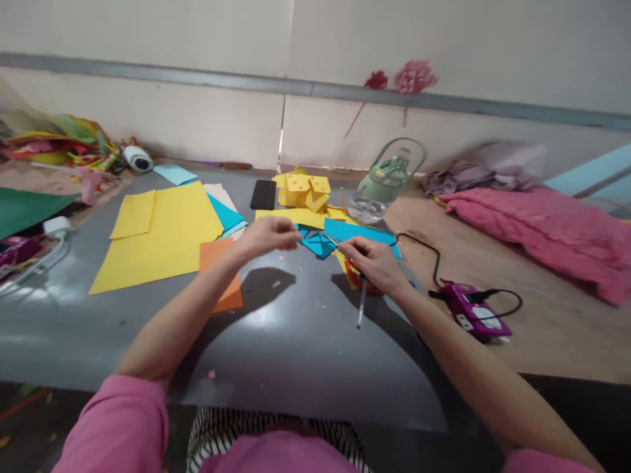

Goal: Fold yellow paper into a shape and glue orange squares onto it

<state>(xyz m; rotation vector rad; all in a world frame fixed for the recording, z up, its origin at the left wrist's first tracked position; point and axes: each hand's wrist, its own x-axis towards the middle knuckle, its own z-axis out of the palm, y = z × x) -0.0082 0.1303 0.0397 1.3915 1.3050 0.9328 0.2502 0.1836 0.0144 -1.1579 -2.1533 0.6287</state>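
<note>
My left hand (272, 235) hovers over the grey table with its fingers curled together; whatever they hold, if anything, is too small to make out. My right hand (373, 261) is closed on a thin metal-tipped tool (331, 240), pointing up and left over blue paper pieces (318, 244). Beneath that hand lie a red-handled item (352, 270), partly hidden, and a clear pen (362, 305). Behind the hands are a yellow strip (290, 217) and folded yellow paper shapes with spots (305, 190).
Large yellow sheets (165, 233) and an orange sheet (229, 295) lie left. A black phone (263, 195) and green bottle (387, 180) stand farther back. At right are a purple power strip (473, 312), its cable and pink cloth (542, 226). A glue gun (89, 184) is far left.
</note>
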